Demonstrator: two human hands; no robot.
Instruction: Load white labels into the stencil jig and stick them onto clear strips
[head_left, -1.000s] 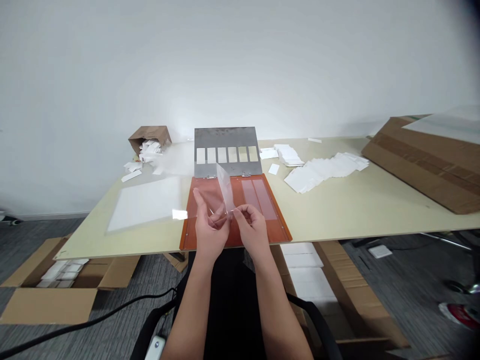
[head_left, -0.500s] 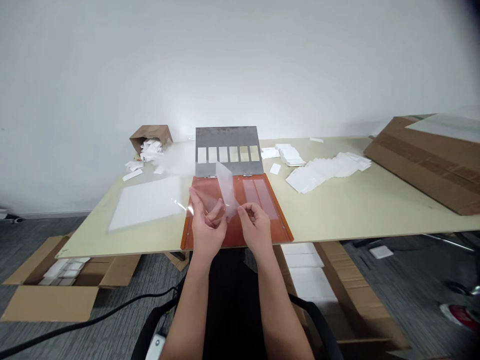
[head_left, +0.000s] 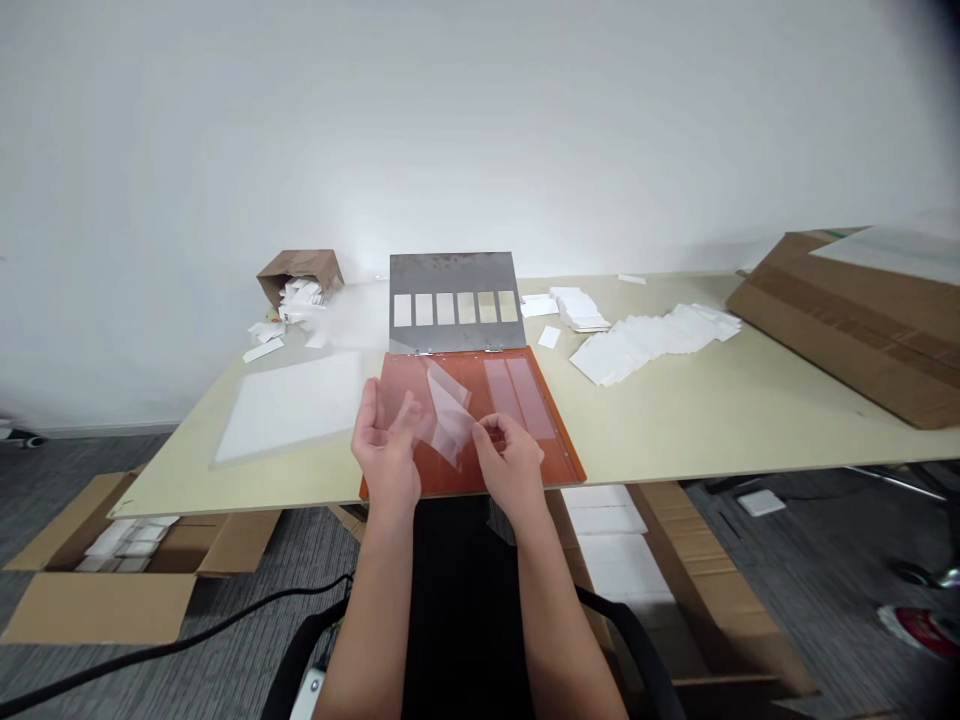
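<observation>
My right hand [head_left: 510,455] pinches the edge of a translucent film strip [head_left: 450,415] above the orange-brown board [head_left: 551,465]. To its left, my left hand [head_left: 386,440] is raised with its fingers apart, and nothing clear shows between them. The board is hinged to an upright grey metal plate [head_left: 454,272] with a row of pale rectangular windows. On the board's right half lie two pale strips [head_left: 517,390] side by side. The left part of the board is partly hidden behind my left hand.
A stack of translucent sheets [head_left: 292,410] lies left on the table. Behind it a small carton [head_left: 300,262] spills white scraps. Fanned white sheets [head_left: 652,340] and a large cardboard box [head_left: 855,320] are to the right. Open boxes [head_left: 105,600] stand on the floor.
My left hand has moved left, away from my right hand, and its fingers have opened. The transparent film it held is gone from it. The strip in my right hand has dropped lower and tilted.
</observation>
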